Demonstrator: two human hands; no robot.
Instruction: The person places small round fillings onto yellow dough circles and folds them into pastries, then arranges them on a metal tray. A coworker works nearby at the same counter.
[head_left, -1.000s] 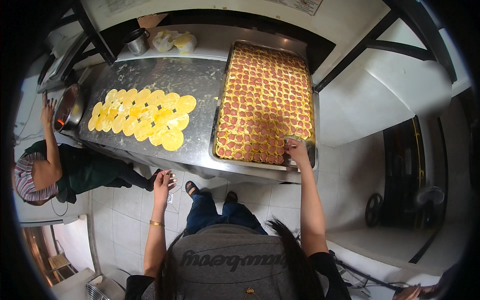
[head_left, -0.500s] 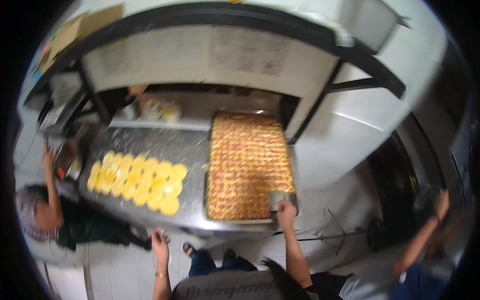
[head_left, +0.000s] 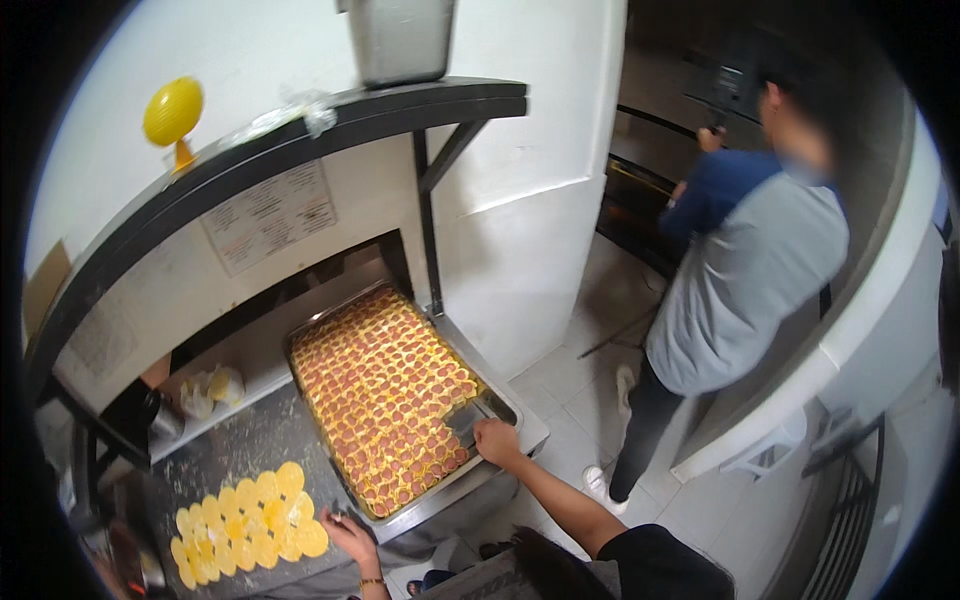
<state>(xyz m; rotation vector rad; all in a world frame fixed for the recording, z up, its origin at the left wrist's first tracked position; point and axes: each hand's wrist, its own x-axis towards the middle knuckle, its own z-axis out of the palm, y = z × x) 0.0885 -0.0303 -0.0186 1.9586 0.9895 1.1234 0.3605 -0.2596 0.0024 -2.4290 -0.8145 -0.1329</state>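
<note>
In my right hand (head_left: 495, 442), closed around it, is a flat grey metal scraper (head_left: 464, 416). It rests at the near right corner of a big rectangular metal tray (head_left: 506, 403). The tray holds a pizza-like slab (head_left: 385, 390), covered in rows of small reddish sausage slices with yellow topping between them. A gap in the slab shows around the scraper. My left hand (head_left: 350, 538) hovers by the table's front edge with its fingers apart. Close to it, overlapping rows of flat round yellow discs (head_left: 245, 525) lie on the dark work surface.
A dark-framed shelf (head_left: 300, 130) arches above the table, carrying a grey container (head_left: 400, 40) and a yellow lamp-like object (head_left: 173, 112). Pale wrapped items (head_left: 212, 390) sit on the ledge behind. At right, a person (head_left: 745, 270) stands holding up a dark device.
My view has swung to the right, bringing the standing person fully into sight. The left hand has come up to the table beside the discs. The right hand keeps the scraper at the tray's corner.
</note>
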